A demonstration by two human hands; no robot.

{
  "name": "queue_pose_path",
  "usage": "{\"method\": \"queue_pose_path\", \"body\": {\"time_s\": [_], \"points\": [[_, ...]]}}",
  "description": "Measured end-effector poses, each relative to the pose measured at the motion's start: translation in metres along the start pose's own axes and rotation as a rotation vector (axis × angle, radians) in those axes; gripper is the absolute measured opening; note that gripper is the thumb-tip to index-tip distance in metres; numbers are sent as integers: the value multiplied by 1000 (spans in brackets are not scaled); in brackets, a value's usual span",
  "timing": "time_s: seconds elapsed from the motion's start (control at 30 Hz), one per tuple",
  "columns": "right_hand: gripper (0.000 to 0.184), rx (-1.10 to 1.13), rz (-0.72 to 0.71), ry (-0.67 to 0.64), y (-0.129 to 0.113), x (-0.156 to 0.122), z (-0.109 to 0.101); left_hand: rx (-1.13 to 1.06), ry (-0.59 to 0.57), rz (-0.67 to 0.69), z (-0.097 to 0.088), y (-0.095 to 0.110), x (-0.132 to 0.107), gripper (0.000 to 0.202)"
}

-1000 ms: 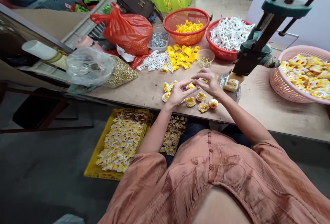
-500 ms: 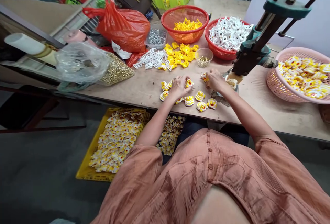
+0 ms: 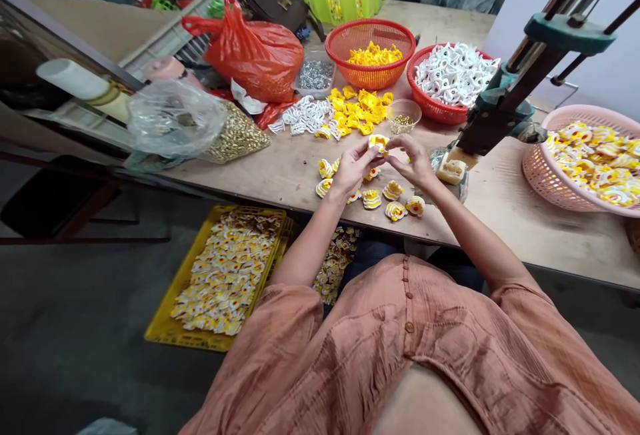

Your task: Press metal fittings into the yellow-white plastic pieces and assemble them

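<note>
Above the table edge, my left hand (image 3: 352,168) grips a small yellow-and-white plastic piece (image 3: 379,142) between thumb and fingers. From the other side, the thumb and forefinger of my right hand (image 3: 417,164) close on the same piece; its other fingers are bent. Below the hands lie several striped yellow-and-white pieces (image 3: 371,199), some partly hidden by my left hand. Right of my right hand stands a press (image 3: 493,108), with a pale block (image 3: 451,169) at its lower end. A clear cup of small brass-coloured parts (image 3: 401,123) sits just beyond my fingers.
Loose yellow parts (image 3: 361,109) and white striped parts (image 3: 303,117) lie behind the hands. Red baskets (image 3: 367,75) stand farther back, a pink basket (image 3: 537,171) at right. At left are a bag of brass-coloured parts (image 3: 235,135) and a red bag (image 3: 255,61). A yellow crate (image 3: 165,318) is below.
My right hand has moved left, away from the press base, to meet my left hand. My left hand has risen from among the striped pieces and now holds one up. The view has shifted slightly.
</note>
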State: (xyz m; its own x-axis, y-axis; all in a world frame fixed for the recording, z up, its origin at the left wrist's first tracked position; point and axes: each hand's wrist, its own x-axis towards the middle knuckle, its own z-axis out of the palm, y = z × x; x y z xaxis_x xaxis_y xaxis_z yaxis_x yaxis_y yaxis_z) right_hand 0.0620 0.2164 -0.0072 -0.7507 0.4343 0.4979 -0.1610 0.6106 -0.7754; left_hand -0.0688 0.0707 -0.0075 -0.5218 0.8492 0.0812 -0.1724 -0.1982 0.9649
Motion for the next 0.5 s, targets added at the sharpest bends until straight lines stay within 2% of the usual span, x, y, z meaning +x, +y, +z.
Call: {"method": "queue_pose_path", "body": {"time_s": [0.1, 0.27, 0.4, 0.5], "points": [[43, 114, 108, 52, -8, -4, -8, -39, 40, -4, 4, 7, -11, 50], [60, 151, 162, 53, -19, -6, -11, -204, 62, -116, 10, 17, -22, 25], [67, 405, 305, -4, -31, -18, 1, -295, 103, -162, 19, 25, -30, 31], [62, 449, 301, 60, -40, -26, 10, -309, 108, -162, 24, 28, -37, 37]]}}
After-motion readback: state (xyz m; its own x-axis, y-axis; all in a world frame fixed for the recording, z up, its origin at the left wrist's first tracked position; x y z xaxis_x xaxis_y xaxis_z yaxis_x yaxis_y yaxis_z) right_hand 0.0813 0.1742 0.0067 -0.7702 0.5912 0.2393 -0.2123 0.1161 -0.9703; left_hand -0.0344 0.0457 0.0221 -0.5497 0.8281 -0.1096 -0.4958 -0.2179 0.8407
